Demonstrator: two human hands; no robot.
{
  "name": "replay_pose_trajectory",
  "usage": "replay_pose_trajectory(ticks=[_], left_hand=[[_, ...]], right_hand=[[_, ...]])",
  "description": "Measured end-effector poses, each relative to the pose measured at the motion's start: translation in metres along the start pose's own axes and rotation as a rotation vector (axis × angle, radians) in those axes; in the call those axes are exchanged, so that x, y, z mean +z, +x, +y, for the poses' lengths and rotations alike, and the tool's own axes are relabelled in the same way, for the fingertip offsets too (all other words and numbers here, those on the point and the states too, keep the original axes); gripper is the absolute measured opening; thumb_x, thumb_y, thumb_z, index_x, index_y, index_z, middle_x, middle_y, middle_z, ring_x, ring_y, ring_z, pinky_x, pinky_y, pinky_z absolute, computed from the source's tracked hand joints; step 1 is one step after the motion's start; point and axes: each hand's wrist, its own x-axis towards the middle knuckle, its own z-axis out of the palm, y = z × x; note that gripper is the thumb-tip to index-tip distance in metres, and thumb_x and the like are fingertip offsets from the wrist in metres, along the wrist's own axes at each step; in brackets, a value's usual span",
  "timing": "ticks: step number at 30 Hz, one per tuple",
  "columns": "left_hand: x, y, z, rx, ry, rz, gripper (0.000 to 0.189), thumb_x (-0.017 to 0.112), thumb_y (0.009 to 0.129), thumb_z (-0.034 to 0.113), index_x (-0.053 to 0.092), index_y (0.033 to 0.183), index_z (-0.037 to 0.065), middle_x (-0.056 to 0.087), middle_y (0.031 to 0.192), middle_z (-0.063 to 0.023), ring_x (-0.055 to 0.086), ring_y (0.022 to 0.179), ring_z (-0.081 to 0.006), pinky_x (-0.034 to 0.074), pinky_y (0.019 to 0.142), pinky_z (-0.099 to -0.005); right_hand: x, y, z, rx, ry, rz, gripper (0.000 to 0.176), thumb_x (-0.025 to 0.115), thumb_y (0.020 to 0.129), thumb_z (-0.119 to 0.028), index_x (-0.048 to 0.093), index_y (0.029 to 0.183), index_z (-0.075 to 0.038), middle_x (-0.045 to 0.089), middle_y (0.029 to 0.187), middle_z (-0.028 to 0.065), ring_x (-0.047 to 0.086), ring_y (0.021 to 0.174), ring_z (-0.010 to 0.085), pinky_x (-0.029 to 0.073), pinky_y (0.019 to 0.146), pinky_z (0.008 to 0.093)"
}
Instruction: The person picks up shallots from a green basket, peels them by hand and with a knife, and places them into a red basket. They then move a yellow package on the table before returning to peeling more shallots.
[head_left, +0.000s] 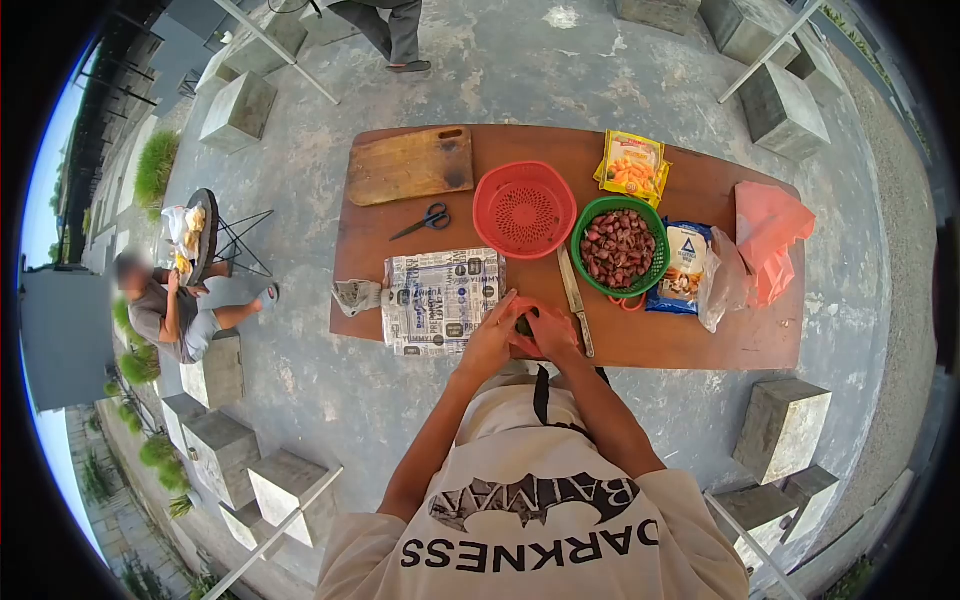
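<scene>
At the front edge of the brown table [700, 345], my left hand [488, 338] and my right hand [555, 335] hold a thin red plastic bag [522, 346] between them. Fingers of both hands are closed on its mouth, and something dark green shows in the opening; what it is, I cannot tell. Left of the bag lies printed wrapping paper [440, 300], close to my left hand. A kitchen knife [575, 305] with a pale handle lies just right of my right hand. Beyond them stands a red plastic colander [482, 205].
A green basket [662, 262] holds shallots [617, 245]. Around it are yellow packets [633, 165], a blue-white packet [688, 262], a clear bag [722, 285] and another red bag [772, 240]. Scissors [425, 220] and a cutting board [410, 167] lie back left. A person [165, 315] sits far left.
</scene>
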Motion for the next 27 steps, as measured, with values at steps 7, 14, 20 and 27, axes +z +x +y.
replay_pose_trajectory(ticks=[7,14,20,27], left_hand=[[-0.010,-0.003,0.024,-0.025,-0.003,0.168,0.038,0.057,0.075,-0.004,0.062,0.111,0.005,0.049,0.132,-0.0137,0.058,0.105,-0.0342,0.052,0.083,-0.0404],[0.010,0.012,0.023,0.019,-0.044,0.256,0.038,0.055,0.076,-0.010,0.062,0.111,0.001,0.057,0.117,-0.0157,0.063,0.093,-0.0302,0.053,0.074,-0.0320],[-0.021,0.020,0.046,-0.114,-0.244,0.271,0.039,0.059,0.073,-0.008,0.060,0.112,-0.002,0.058,0.113,-0.0163,0.065,0.078,-0.0234,0.052,0.062,-0.0299],[-0.089,0.002,0.038,-0.214,-0.322,0.609,0.047,0.063,0.076,-0.003,0.056,0.122,-0.003,0.055,0.119,-0.0146,0.063,0.081,-0.0125,0.052,0.057,-0.0235]], right_hand=[[-0.067,-0.039,0.005,-0.056,0.725,0.142,0.046,0.062,0.079,-0.016,0.053,0.125,-0.012,0.057,0.122,0.0145,0.056,0.110,0.0321,0.045,0.092,0.0420],[-0.082,-0.051,0.011,-0.033,0.699,0.522,0.044,0.069,0.076,-0.020,0.058,0.118,-0.012,0.058,0.120,0.0122,0.059,0.104,0.0332,0.046,0.090,0.0405],[-0.100,-0.069,-0.008,0.092,0.363,0.298,0.038,0.070,0.076,-0.014,0.060,0.112,-0.007,0.062,0.108,0.0130,0.062,0.091,0.0289,0.049,0.080,0.0410],[-0.158,-0.067,0.031,0.410,0.805,0.818,0.031,0.069,0.077,-0.013,0.057,0.104,-0.003,0.061,0.094,0.0167,0.064,0.077,0.0257,0.051,0.064,0.0335]])
